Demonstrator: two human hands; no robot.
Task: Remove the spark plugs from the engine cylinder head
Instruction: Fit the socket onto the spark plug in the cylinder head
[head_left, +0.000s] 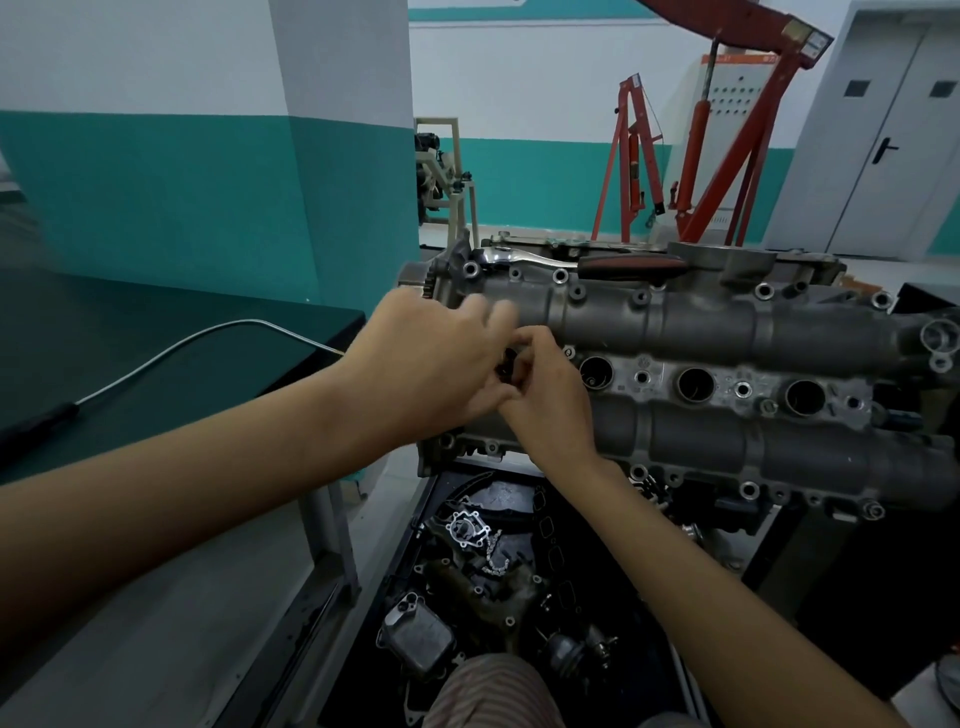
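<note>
Grey cast-metal engine cylinder head (701, 322) fills the right half of the view, lying lengthwise on a stand, with three round open spark plug wells (696, 383) showing in a row along its middle; no spark plug itself can be made out in them. A fourth well position at the left end is covered by both hands. Left of it a dark green-topped workbench (156, 332) carries a thin flexible silver pick-up tool with a black handle (171, 348). Below the head sits a black parts tray (395, 545) with loose grey engine parts, a chain and gaskets. Red engine hoists (727, 145) stand against the far wall. A chrome ratchet wrench with a black and red grip (597, 260) lies on the head's far top edge. Left hand (431, 364) reaches over the left end of the head, fingers curled, blurred at the tips. Right hand (545, 400) meets it from below, fingers bent in a pinch. Between the two hands a small dark object (508, 364) is gripped, mostly hidden; cannot tell what it is, or which fingers carry it.
</note>
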